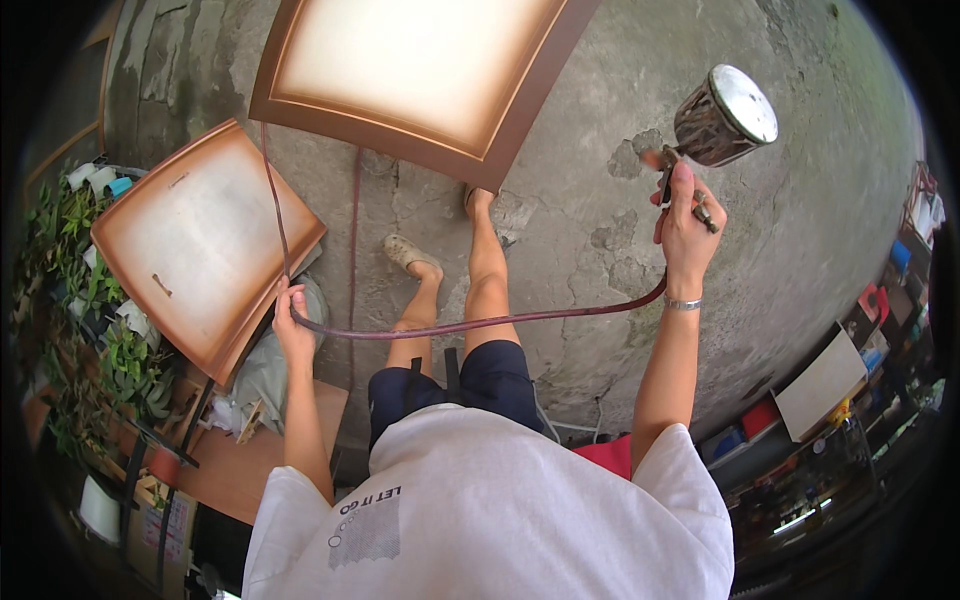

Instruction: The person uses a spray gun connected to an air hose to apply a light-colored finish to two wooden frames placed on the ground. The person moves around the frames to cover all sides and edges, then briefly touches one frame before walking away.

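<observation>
My right hand (689, 225) is wrapped round the handle of a spray gun (722, 118), raised at the right over the concrete floor. The gun's metal cup has a pale lid and dark paint streaks on its side. From the gun a reddish-brown hose (480, 325) sags across my legs to my left hand (294, 325), whose fingers are closed on it. Ahead of me is a panel (420, 50) with a whitish middle and a brown border. Nearer my left hand, a second panel (205, 245) is pale with brown-shaded edges.
Potted plants (110, 360) crowd the left side, near a brown board (270, 460) and a grey plastic sheet (290, 365). More hose trails over the cracked concrete floor (580, 250). Shelves with assorted items (800, 410) line the lower right.
</observation>
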Action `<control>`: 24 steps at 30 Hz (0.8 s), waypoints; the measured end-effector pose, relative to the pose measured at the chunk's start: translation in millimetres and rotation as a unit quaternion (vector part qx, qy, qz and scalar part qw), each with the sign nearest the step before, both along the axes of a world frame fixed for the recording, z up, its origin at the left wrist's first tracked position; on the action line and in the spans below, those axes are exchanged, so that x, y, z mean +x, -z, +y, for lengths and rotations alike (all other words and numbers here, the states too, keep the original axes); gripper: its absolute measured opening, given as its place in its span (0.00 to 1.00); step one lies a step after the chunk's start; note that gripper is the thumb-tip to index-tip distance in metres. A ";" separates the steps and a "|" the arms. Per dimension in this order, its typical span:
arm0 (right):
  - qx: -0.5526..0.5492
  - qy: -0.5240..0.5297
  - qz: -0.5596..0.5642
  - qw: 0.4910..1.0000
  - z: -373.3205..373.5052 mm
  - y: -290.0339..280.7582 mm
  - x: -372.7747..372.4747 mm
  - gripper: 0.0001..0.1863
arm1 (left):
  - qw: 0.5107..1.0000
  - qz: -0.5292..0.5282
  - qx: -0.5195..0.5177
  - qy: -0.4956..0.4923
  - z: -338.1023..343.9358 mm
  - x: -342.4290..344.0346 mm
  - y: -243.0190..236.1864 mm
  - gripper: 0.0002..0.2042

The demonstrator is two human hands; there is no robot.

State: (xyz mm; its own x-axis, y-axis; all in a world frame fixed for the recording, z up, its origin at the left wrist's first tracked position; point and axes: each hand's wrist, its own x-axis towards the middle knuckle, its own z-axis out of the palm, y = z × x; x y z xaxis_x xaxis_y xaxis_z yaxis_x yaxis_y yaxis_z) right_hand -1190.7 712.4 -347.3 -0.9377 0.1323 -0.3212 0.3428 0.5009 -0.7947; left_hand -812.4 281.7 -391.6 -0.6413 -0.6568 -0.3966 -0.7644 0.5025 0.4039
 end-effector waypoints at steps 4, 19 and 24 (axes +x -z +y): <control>0.007 -0.059 -0.048 0.997 9.8 -11.1 65.7 0.21 | 1.000 -0.026 -0.004 0.009 -4.7 -2.9 -11.7 0.17; 0.028 0.022 0.069 0.997 12.2 -0.1 2.9 0.23 | 0.980 -0.155 0.051 0.110 -1.5 8.4 15.3 0.11; 0.062 0.083 0.104 0.989 3.7 -12.2 -39.2 0.34 | 0.934 -0.288 0.111 0.180 10.9 24.6 55.9 0.15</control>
State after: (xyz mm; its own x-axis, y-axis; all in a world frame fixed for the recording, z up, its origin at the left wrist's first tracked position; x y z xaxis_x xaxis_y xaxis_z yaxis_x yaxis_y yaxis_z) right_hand -1229.9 716.1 -335.1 -0.9437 0.3169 -0.0952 0.2643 0.5488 -0.7931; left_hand -787.8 292.6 -447.5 -0.4433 -0.2998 -0.8448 -0.6850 0.7212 0.1035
